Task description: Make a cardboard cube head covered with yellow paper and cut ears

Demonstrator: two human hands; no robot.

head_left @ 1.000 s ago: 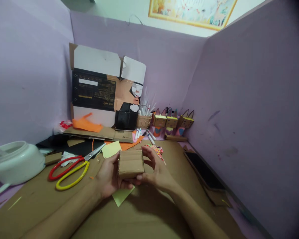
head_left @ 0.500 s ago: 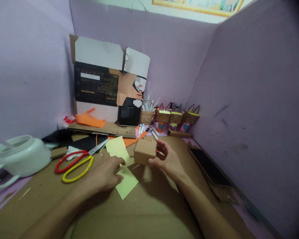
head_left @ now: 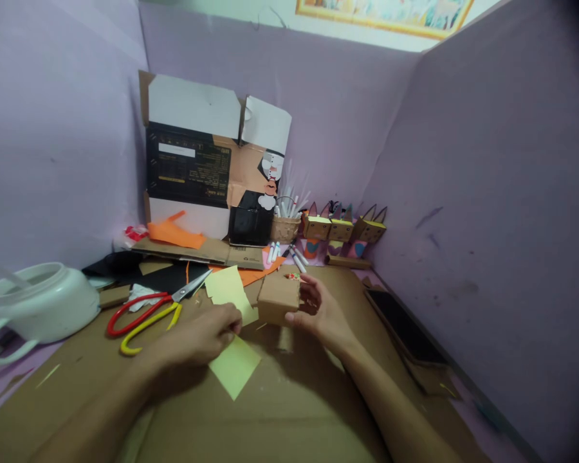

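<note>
My right hand (head_left: 321, 315) is closed around the right side of a small brown cardboard box (head_left: 273, 303), thumb at its front edge and fingers behind. A short cardboard tube (head_left: 285, 338) shows just under the box. With fingers pinched together, my left hand (head_left: 215, 331) grips the top corner of a pale yellow paper square (head_left: 235, 366). Beyond those fingers lies another pale yellow paper (head_left: 231, 292) with an uneven edge. Large scissors (head_left: 161, 308) with one red and one yellow handle rest open, left of my left hand.
A white pot (head_left: 43, 302) stands at the left edge. A dark phone (head_left: 408, 325) lies along the right wall. Behind are orange paper (head_left: 176, 233), a basket of markers (head_left: 285, 228), several cat-eared cardboard figures (head_left: 340, 230) and an upright unfolded carton (head_left: 193, 164).
My left fingers have closed on the yellow square, which has shifted slightly left and toward me. The box has tilted a little in my right hand, showing more of its top.
</note>
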